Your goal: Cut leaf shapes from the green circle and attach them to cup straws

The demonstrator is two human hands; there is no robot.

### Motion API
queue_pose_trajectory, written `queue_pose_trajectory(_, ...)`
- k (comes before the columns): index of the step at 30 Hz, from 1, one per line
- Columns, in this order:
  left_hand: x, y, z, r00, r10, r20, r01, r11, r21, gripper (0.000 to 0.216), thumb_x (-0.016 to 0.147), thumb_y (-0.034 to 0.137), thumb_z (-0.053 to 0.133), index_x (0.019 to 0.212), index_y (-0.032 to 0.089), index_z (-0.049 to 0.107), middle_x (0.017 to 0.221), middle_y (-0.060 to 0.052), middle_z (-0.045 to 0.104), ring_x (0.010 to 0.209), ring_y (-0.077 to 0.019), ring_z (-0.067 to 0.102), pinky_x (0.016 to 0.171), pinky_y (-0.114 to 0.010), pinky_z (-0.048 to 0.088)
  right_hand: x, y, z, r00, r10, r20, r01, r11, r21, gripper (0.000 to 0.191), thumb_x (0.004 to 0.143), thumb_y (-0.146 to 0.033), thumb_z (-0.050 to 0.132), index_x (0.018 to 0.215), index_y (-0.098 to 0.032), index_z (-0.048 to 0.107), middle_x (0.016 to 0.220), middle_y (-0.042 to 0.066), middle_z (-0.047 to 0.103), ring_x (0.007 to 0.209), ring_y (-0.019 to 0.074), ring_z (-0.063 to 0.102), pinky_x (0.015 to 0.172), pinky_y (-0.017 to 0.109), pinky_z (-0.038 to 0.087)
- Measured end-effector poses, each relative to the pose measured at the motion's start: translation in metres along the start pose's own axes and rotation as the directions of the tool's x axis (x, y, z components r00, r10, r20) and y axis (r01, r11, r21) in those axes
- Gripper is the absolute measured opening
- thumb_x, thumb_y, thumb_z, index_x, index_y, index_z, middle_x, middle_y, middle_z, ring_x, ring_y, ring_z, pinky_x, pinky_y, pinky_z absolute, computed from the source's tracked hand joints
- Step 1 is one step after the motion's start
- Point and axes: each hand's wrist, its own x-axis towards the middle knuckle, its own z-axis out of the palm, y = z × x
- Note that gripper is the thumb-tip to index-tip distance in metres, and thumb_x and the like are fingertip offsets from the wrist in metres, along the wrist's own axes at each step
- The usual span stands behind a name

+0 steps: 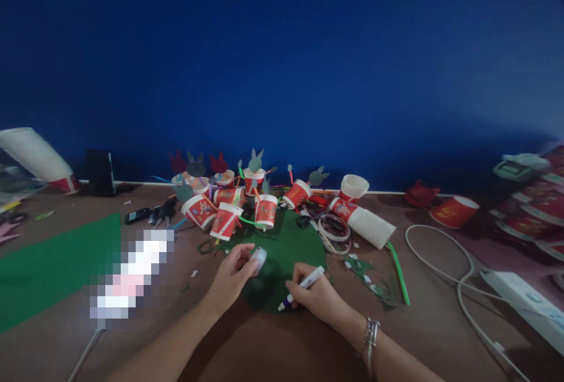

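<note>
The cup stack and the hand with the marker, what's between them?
In the head view, green scraps and little white bits lie on the table between the cup stack and the right hand holding the marker.

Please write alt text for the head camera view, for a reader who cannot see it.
A person's right hand holds a white marker low over a dark green sheet, while the left hand grips a small whitish object, too unclear to identify. Behind them, red paper cups, some with eared cutouts, stand and lie before a blue wall.
</note>
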Motion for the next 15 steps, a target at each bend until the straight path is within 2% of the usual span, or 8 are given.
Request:
queue_pose_trajectory(6,0.001,-0.002,0.000,1.000,0.002,-0.011,-0.002,1.000,-0.012,0.043,0.064,0.042,0.069,0.097,0.017,0.057,0.076,0.001,0.052,0.073,-0.0148,0.055,0.067,-0.033,0.054,-0.001,-0.002,0.000,0.999,-0.022,-0.039,0.021,0.999,-0.046,0.022,0.073,-0.026,0.055,0.057,-0.021,0.041,0.045,-0.004,0.055,0.045,0.0123,0.056,0.043,0.019,0.036)
queue_pose_trajectory(15,0.001,-0.003,-0.001,1.000,-0.002,-0.002,0.002,1.000,-0.008,0.043,0.065,0.042,0.068,0.098,0.017,0.056,0.078,0.001,0.053,0.075,-0.0155,0.056,0.068,-0.032,0.054,0.004,0.009,0.002,0.995,-0.015,-0.097,0.013,1.000,-0.022,0.022,0.075,-0.027,0.055,0.058,-0.022,0.041,0.046,-0.004,0.056,0.046,0.0135,0.057,0.044,0.020,0.038)
